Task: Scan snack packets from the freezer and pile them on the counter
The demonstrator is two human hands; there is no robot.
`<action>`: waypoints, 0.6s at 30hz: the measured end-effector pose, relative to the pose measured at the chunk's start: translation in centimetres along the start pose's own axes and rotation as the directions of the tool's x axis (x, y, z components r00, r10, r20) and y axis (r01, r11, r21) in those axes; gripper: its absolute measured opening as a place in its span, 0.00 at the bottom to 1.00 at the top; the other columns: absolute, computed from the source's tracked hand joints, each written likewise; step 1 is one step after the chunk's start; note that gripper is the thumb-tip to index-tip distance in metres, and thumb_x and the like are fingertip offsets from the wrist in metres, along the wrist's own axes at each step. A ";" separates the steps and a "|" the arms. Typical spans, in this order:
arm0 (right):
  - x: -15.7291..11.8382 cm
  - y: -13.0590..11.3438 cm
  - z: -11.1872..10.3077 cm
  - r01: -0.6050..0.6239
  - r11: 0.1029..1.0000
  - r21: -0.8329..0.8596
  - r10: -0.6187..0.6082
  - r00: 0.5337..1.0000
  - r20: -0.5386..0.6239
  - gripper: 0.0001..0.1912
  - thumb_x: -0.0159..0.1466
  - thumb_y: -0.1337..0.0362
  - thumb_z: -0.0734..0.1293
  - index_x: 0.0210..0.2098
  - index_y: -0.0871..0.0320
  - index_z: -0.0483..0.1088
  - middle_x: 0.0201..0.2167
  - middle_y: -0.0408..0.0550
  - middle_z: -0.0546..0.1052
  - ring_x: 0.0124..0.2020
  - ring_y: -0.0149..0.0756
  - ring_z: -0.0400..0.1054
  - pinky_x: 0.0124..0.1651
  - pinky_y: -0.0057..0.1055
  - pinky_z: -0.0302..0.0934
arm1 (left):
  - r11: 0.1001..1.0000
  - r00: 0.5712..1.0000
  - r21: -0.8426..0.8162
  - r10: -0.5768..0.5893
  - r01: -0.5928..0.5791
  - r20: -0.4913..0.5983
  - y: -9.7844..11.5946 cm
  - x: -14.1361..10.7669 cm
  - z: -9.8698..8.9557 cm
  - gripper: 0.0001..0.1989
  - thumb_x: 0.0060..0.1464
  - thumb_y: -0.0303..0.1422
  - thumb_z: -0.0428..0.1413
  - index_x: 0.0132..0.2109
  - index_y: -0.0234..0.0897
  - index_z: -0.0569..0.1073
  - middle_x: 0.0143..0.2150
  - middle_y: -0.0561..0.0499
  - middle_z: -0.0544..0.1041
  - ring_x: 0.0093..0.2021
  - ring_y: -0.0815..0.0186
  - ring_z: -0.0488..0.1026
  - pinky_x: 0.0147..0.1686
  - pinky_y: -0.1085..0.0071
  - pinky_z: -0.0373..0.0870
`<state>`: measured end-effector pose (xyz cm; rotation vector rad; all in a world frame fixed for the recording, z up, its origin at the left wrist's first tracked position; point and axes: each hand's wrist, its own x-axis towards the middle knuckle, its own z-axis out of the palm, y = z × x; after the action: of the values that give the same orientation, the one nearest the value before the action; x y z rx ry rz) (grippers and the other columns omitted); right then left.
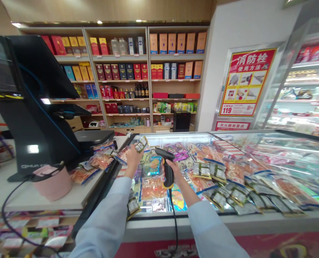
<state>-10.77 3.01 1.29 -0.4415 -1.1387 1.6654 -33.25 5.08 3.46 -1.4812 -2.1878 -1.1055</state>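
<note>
Both of my hands are raised over a glass-topped chest freezer [258, 133]. My left hand [134, 161] pinches a small snack packet [141, 144] in narrowly closed fingers, holding it above the freezer's near-left corner. My right hand [174, 172] has its fingers wrapped around the grip of a black corded barcode scanner [168, 168], with the scanner's head tipped toward the packet. Its cable [174, 222] drops over the front of the freezer.

Dozens of bright packaged snacks [151, 188] lie heaped under the glass, while foil-backed packets [218, 186] lie in overlapping rows on it. To my left, a white tabletop [27, 190] carries a black checkout terminal [32, 118], a pink tub [53, 184] and a loose pile of orange packets [90, 170]. Ahead, wooden shelves [175, 59] hold boxed liquor and bottles [140, 91]. On the white wall to the right hangs a red fire hydrant instruction poster [245, 82], beside a lit refrigerated display case [304, 89].
</note>
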 end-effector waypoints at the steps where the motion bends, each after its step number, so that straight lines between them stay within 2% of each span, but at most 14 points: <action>1: 0.0 -0.1 0.0 0.000 1.000 0.001 0.000 1.000 0.007 0.20 0.52 0.48 0.72 0.26 0.60 0.71 0.16 0.44 0.73 0.12 0.30 0.65 0.12 0.24 0.60 | 1.000 1.000 0.020 -0.004 0.004 -0.003 0.1 -0.2 0.1 0.23 0.55 0.40 0.55 0.53 0.33 0.62 0.41 0.39 0.78 0.43 0.51 0.76 0.40 0.64 0.67; 5: -0.2 -0.2 0.2 -0.016 1.000 -0.007 0.017 0.998 0.067 0.20 0.53 0.48 0.72 0.28 0.60 0.71 0.17 0.43 0.73 0.13 0.31 0.65 0.13 0.24 0.61 | 0.996 0.999 0.083 -0.031 0.032 -0.006 -0.1 -0.5 0.6 0.22 0.54 0.40 0.54 0.51 0.31 0.63 0.40 0.37 0.77 0.44 0.50 0.76 0.42 0.62 0.67; 10: -0.2 0.2 0.2 -0.028 1.000 -0.013 0.029 0.994 0.108 0.19 0.54 0.49 0.71 0.30 0.60 0.71 0.17 0.43 0.73 0.13 0.30 0.66 0.14 0.24 0.62 | 0.999 1.000 0.051 -0.011 0.011 0.002 -0.4 -0.7 0.6 0.22 0.54 0.39 0.55 0.51 0.31 0.63 0.41 0.37 0.77 0.45 0.51 0.76 0.42 0.62 0.68; 14: -0.2 0.1 0.1 -0.047 0.999 0.014 0.045 0.994 0.102 0.19 0.53 0.49 0.72 0.30 0.60 0.71 0.18 0.43 0.73 0.13 0.31 0.66 0.14 0.25 0.62 | 0.999 0.999 0.031 -0.016 0.014 0.038 0.0 -1.0 -0.3 0.22 0.55 0.38 0.55 0.52 0.30 0.62 0.42 0.35 0.77 0.45 0.50 0.76 0.41 0.62 0.69; 18: -0.4 -1.6 0.6 -0.015 0.999 0.038 0.010 0.993 0.118 0.22 0.52 0.47 0.72 0.32 0.60 0.71 0.17 0.42 0.73 0.13 0.30 0.64 0.13 0.24 0.60 | 0.996 0.990 -0.071 -0.043 0.053 0.137 1.4 -0.4 -1.7 0.24 0.52 0.36 0.58 0.53 0.33 0.62 0.44 0.37 0.78 0.45 0.52 0.77 0.41 0.63 0.71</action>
<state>-10.22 2.38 2.82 -0.3297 -1.1897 1.7406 -32.16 3.87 4.98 -1.5858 -2.3070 -1.1444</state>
